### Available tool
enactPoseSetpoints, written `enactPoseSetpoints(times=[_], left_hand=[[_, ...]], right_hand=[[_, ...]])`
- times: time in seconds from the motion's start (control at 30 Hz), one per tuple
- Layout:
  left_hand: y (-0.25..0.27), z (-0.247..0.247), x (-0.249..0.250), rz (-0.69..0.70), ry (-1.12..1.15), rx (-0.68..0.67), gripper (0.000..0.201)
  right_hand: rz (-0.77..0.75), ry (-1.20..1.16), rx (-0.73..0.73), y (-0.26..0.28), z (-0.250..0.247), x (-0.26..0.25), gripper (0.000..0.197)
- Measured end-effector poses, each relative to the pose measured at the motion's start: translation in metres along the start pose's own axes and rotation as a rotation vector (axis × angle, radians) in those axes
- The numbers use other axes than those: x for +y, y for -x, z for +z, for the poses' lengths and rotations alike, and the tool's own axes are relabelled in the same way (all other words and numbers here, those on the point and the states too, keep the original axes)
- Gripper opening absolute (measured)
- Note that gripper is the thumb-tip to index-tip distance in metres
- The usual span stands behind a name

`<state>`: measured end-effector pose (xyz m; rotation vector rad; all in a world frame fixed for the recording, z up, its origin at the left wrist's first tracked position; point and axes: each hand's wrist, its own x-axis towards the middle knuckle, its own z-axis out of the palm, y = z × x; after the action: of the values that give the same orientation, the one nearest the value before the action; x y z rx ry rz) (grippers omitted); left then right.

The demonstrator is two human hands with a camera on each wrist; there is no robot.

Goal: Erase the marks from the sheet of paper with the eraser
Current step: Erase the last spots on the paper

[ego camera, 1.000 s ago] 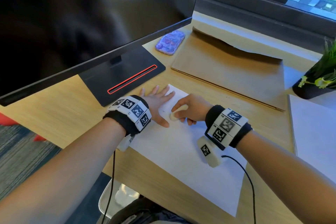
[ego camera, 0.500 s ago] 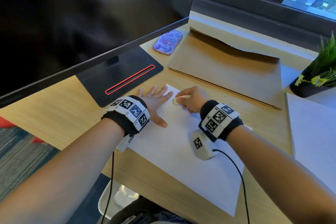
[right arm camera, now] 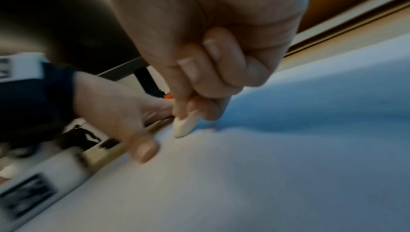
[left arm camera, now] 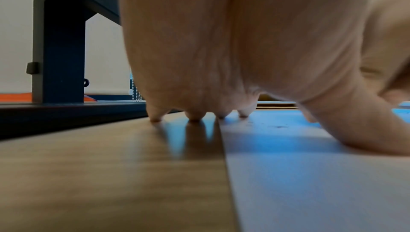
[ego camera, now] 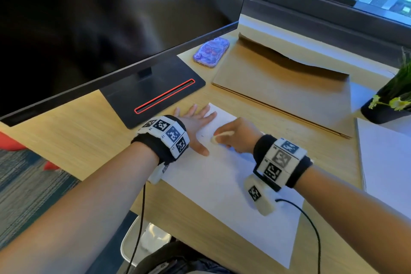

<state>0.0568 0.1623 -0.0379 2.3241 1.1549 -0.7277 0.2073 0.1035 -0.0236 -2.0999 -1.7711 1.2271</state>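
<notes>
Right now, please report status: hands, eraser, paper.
Left hand flat, pressing paper. Right hand pinches eraser, tip on paper. Nothing in the way.

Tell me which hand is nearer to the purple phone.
Left. The left hand lies flat on the sheet's corner, below the purple phone; the right hand, holding the eraser, is farther.

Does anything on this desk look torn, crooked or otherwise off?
Only the brown cardboard behind the paper: its far edge is ragged, as if torn. The paper lies skewed to the desk edge, held flat by the left hand. Nothing is spilled.
</notes>
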Motion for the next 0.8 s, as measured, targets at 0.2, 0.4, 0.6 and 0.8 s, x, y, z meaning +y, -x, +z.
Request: enactPoseSetpoints(times=[0.2, 0.4, 0.6, 0.8], left_hand=[[0.0, 0.001, 0.0, 0.001, 0.011, 0.009, 0.115], [0.001, 0.001, 0.002, -0.006, -0.009, 0.01, 0.114], [0.001, 0.0, 0.002, -0.004, 0.015, 0.009, 0.115], [0.0, 0.001, 0.001, 0.0, 0.008, 0.011, 0.116]], right_hand=[[0.064, -0.082, 0.111, -0.022, -0.015, -0.004, 0.022], [0.01, 0.019, -0.095, 0.012, 0.0, 0.004, 0.016], [0.075, -0.089, 0.155, -0.028, -0.02, -0.003, 0.02], [0.047, 0.005, -0.025, -0.003, -0.008, 0.0, 0.019]])
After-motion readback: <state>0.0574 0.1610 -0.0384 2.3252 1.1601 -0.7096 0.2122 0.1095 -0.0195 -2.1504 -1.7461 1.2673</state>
